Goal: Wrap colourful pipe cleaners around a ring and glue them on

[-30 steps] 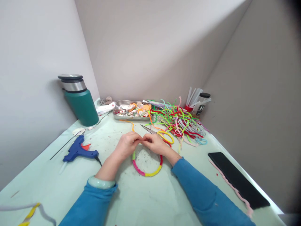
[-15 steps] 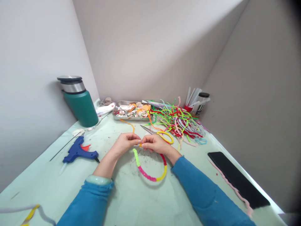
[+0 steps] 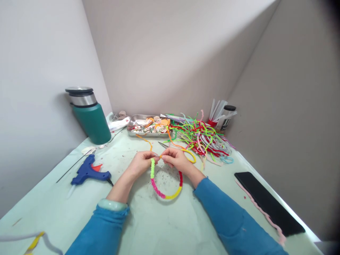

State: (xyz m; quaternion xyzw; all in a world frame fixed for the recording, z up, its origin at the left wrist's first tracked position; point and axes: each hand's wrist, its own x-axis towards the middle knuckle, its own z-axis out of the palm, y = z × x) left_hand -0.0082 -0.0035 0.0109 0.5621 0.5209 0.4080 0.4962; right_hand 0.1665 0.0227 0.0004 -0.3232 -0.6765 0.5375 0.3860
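A curved hoop wrapped in green, pink, yellow and red fuzzy wire hangs between my hands above the pale green table. My left hand pinches the green end. My right hand pinches the red end, and the fingertips of both hands almost meet at the top of the hoop. A short orange bit shows between the fingertips. Scissors with yellow handles lie just behind my right hand.
A blue glue gun lies at the left, a green flask behind it. A metal tray of small pieces and a heap of coloured fuzzy wires sit at the back. A black phone lies right.
The hoop's ends opened apart half a second ago and are now drawn together again at the top. Both hands stayed in nearly the same place.
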